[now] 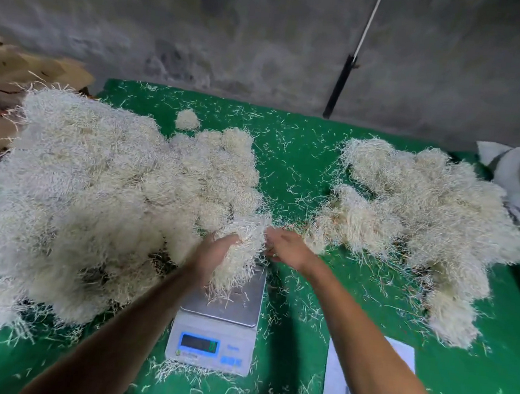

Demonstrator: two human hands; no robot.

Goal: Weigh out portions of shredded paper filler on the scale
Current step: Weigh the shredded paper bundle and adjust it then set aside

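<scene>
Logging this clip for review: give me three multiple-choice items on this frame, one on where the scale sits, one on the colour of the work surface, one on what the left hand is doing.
1. Where is the scale?
A. Between the two heaps, near the person
B. On top of the big left heap
C. At the far edge by the wall

2. What colour is the table cover?
A. Blue
B. Green
C. Grey

3. What is the left hand doing?
A. Resting flat on the cover
B. Pressing a scale button
C. Gripping a clump of shredded paper over the scale's platform

Answers:
1 A, the scale sits between the left heap and the right heap.
2 B, green shows all round the heaps.
3 C, its fingers are curled into the clump, with the right hand at the clump's side.
</scene>
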